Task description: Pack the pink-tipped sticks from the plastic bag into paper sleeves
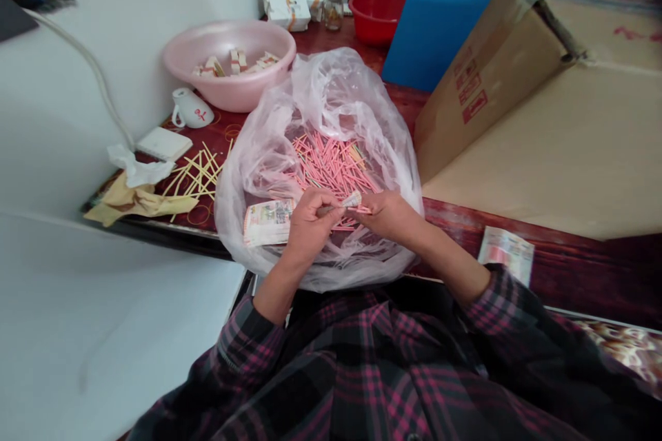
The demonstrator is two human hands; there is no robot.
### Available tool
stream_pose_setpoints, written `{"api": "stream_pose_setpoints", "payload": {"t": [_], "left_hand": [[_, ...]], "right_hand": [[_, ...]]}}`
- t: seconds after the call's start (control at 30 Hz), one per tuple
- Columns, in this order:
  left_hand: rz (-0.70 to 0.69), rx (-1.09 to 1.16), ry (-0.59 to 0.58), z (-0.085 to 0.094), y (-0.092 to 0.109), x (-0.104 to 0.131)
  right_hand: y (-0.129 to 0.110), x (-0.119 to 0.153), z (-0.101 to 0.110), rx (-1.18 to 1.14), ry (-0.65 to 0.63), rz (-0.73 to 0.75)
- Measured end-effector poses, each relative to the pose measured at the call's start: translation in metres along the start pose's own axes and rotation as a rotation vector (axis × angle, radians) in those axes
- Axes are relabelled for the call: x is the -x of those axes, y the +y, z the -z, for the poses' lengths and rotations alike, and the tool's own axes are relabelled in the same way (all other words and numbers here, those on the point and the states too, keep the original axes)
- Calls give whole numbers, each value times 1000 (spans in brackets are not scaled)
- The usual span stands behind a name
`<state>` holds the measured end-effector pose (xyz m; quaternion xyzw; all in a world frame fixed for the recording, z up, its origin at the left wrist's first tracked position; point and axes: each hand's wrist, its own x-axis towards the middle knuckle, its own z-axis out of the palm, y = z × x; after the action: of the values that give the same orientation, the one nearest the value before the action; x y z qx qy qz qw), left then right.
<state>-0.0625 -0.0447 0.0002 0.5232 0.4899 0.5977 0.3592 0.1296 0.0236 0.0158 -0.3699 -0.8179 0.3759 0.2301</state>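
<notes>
A clear plastic bag (pixel 400 145) lies spread on the table, and a heap of thin pink sticks (pixel 331 162) fills its middle. Over the heap's near side, my left hand (pixel 311 220) pinches a small printed paper wrapper (pixel 352 200) between thumb and fingers. Close against it, my right hand (pixel 390 217) is closed on a few pink sticks, whose ends show beside the wrapper. The right fingertips are partly hidden. A stack of flat printed paper wrappers (pixel 269 222) rests in the bag, just left of my left hand.
A pink basin (pixel 227 86) with small wrapped bundles stands behind left, near a white mug (pixel 191 109). Yellow sticks (pixel 196 176) lie left of the bag. A large cardboard box (pixel 517 110) borders the right side. A printed packet (pixel 507 253) lies near the front edge.
</notes>
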Motion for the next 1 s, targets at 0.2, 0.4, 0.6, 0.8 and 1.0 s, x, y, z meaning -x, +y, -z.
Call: {"api": "stream_pose_setpoints", "payload": {"t": [0.2,0.4,0.6,0.8,1.0], "left_hand": [[99,138,91,-2,3,-2],[386,496,124,-12,-1,3],[420,663,89,-18,0,4],[448,705,70,-22,1,4],[432,654,72,-24,0,3]], "right_hand": [[-5,0,8,-310,142,-7],[-44,-9,24,-746,495,-87],[-62,-26,14,-703,624,8],[-73,-28,-4,-855,692,48],[-75,-20,-6,-711,589,-8]]}}
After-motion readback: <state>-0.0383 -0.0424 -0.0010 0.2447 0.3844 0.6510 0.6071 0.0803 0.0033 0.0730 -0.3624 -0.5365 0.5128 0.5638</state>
